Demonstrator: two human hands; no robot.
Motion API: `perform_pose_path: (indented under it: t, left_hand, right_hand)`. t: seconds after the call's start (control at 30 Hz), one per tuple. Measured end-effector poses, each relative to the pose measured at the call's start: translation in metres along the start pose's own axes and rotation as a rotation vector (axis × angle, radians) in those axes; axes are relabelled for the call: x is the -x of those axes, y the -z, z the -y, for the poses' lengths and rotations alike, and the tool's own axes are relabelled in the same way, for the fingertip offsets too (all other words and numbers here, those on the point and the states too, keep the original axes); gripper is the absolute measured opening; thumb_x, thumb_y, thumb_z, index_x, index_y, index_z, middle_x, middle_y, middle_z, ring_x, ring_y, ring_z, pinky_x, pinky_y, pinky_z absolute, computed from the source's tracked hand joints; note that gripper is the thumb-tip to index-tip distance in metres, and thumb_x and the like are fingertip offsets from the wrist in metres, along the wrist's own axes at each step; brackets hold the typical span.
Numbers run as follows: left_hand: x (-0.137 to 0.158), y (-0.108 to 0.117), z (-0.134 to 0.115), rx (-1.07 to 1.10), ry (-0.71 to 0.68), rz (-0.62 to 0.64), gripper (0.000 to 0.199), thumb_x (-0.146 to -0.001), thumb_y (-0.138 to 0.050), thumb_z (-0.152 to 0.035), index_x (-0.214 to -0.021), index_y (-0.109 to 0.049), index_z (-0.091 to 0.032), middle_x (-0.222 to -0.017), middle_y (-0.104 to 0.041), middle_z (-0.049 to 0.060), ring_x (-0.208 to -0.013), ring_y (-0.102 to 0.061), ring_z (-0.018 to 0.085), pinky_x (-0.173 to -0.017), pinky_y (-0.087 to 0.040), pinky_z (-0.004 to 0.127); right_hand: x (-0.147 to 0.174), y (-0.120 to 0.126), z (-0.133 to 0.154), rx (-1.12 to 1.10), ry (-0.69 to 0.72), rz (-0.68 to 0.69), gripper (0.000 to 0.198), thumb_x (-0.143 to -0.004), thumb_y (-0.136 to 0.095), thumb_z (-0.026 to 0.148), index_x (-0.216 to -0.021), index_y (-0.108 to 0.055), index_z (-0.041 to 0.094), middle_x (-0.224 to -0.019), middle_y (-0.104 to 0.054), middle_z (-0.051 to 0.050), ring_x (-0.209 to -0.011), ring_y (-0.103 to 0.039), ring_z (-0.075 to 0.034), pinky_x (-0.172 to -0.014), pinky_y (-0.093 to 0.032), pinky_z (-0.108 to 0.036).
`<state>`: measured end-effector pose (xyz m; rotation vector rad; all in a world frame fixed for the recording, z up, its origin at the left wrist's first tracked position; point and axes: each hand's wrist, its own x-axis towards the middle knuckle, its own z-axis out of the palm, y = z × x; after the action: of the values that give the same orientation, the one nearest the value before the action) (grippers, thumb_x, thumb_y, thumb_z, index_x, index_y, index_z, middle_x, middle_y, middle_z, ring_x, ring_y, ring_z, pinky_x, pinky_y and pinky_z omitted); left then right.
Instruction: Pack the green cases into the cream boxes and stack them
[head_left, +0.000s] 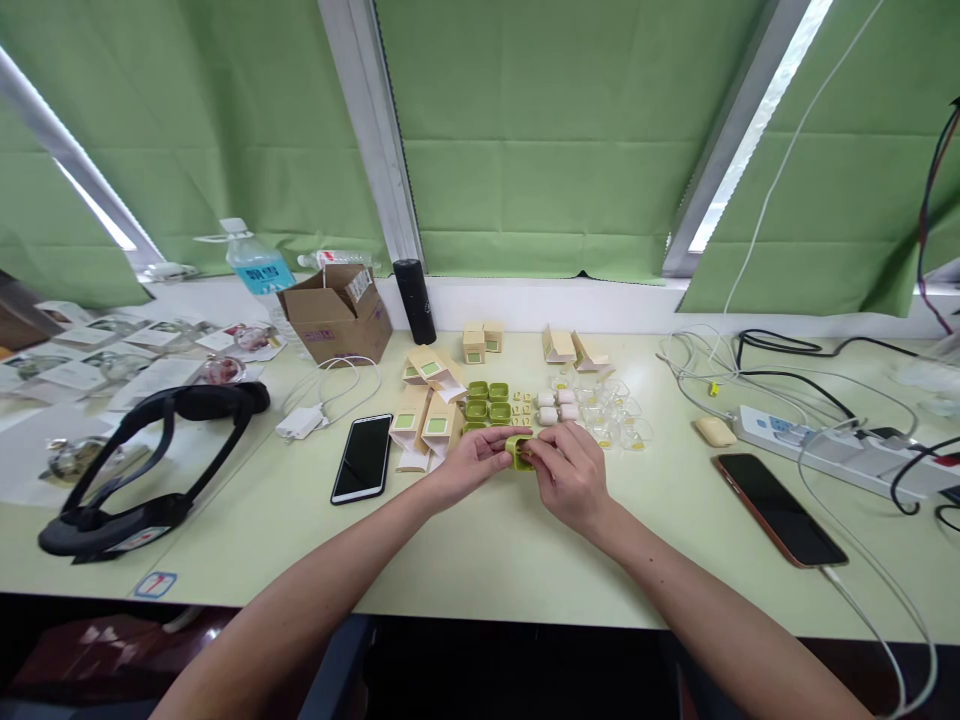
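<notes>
My left hand grips a small square green cup by its side, tipped so the opening faces me. At that opening are the pinched fingers of my right hand; whatever they hold is hidden. Behind my hands stand several more green cups, partly covered by the left hand. Beside them lie tiny yellowish pieces, then white and pink rounded blocks. Clear plastic covers with yellow spots cluster behind my right hand. Several small kraft-paper boxes lie to the left of the cups.
More paper pieces and small boxes sit farther back. A phone and black headset lie left, near a cardboard carton and black bottle. Right are another phone, a power strip and cables.
</notes>
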<state>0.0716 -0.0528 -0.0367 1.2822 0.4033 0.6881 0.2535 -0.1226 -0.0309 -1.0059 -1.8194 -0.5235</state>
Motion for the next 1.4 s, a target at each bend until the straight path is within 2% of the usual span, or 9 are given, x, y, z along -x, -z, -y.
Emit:
perform_pose_path:
  t: [0.2,0.57,0.73,0.9,1.07,1.17,1.27,1.4]
  left_hand:
    - [-0.001,0.001,0.001,0.004,0.012,0.007,0.064,-0.075,-0.089,-0.046,-0.128,-0.071,-0.016,-0.115,-0.076,0.014,-0.107,-0.07,0.024,-0.099,-0.05,0.034]
    - [-0.002,0.005,0.007,-0.036,0.033,0.001,0.07,-0.068,-0.091,-0.052,-0.125,-0.073,-0.015,-0.111,-0.077,0.014,-0.102,-0.072,0.024,-0.094,-0.052,0.034]
    - [-0.002,0.004,0.005,-0.048,0.036,-0.028,0.069,-0.07,-0.09,-0.052,-0.125,-0.073,-0.016,-0.114,-0.077,0.014,-0.107,-0.071,0.026,-0.095,-0.051,0.034]
    - [-0.002,0.002,0.003,-0.043,-0.005,-0.056,0.065,-0.071,-0.09,-0.05,-0.124,-0.074,-0.016,-0.118,-0.077,0.015,-0.115,-0.069,0.029,-0.1,-0.05,0.037]
    - [-0.004,0.004,0.001,0.016,-0.045,-0.105,0.067,-0.071,-0.089,-0.053,-0.125,-0.073,-0.015,-0.109,-0.078,0.013,-0.105,-0.071,0.025,-0.094,-0.05,0.033]
    - [-0.004,0.004,-0.001,0.052,-0.068,-0.132,0.064,-0.072,-0.089,-0.052,-0.122,-0.074,-0.014,-0.106,-0.078,0.013,-0.101,-0.071,0.023,-0.092,-0.049,0.031]
    - [-0.004,0.002,-0.002,0.093,-0.075,-0.134,0.059,-0.072,-0.09,-0.047,-0.12,-0.074,-0.015,-0.109,-0.077,0.012,-0.103,-0.07,0.021,-0.092,-0.048,0.03]
    - [-0.004,0.001,0.001,0.169,-0.056,-0.095,0.061,-0.071,-0.092,-0.042,-0.122,-0.069,-0.018,-0.106,-0.077,0.011,-0.097,-0.072,0.02,-0.089,-0.05,0.03]
  right_hand:
    - [0.0,-0.001,0.0,0.003,0.0,0.016,0.017,-0.095,-0.058,0.008,-0.088,-0.068,0.02,-0.077,-0.063,-0.005,-0.071,-0.049,-0.018,-0.063,-0.037,-0.034]
    - [0.004,-0.005,-0.004,-0.058,0.026,-0.003,0.02,-0.095,-0.058,0.01,-0.084,-0.069,0.022,-0.067,-0.057,-0.002,-0.066,-0.046,-0.017,-0.06,-0.035,-0.033]
    - [0.002,-0.005,-0.007,-0.104,0.037,0.0,0.015,-0.095,-0.06,0.011,-0.089,-0.07,0.021,-0.068,-0.059,-0.002,-0.066,-0.046,-0.017,-0.058,-0.036,-0.032]
    - [-0.003,-0.001,-0.01,-0.188,0.036,0.036,0.016,-0.095,-0.059,0.011,-0.099,-0.07,0.022,-0.072,-0.064,-0.003,-0.067,-0.053,-0.018,-0.059,-0.041,-0.033]
    - [-0.003,0.003,-0.012,-0.283,0.024,0.029,0.035,-0.092,-0.056,0.007,-0.123,-0.065,0.022,-0.09,-0.073,-0.008,-0.077,-0.065,-0.022,-0.064,-0.052,-0.036]
    - [0.0,0.003,-0.012,-0.283,-0.034,-0.008,0.034,-0.09,-0.062,0.012,-0.123,-0.065,0.022,-0.099,-0.073,-0.011,-0.089,-0.069,-0.026,-0.07,-0.058,-0.042]
    - [0.003,0.001,-0.01,-0.293,-0.066,0.008,0.035,-0.088,-0.071,0.02,-0.122,-0.062,0.021,-0.116,-0.072,-0.015,-0.109,-0.069,-0.031,-0.087,-0.06,-0.051]
    - [0.006,-0.006,-0.008,-0.332,-0.072,0.033,0.033,-0.091,-0.072,0.022,-0.122,-0.06,0.023,-0.125,-0.072,-0.015,-0.12,-0.068,-0.03,-0.098,-0.06,-0.054]
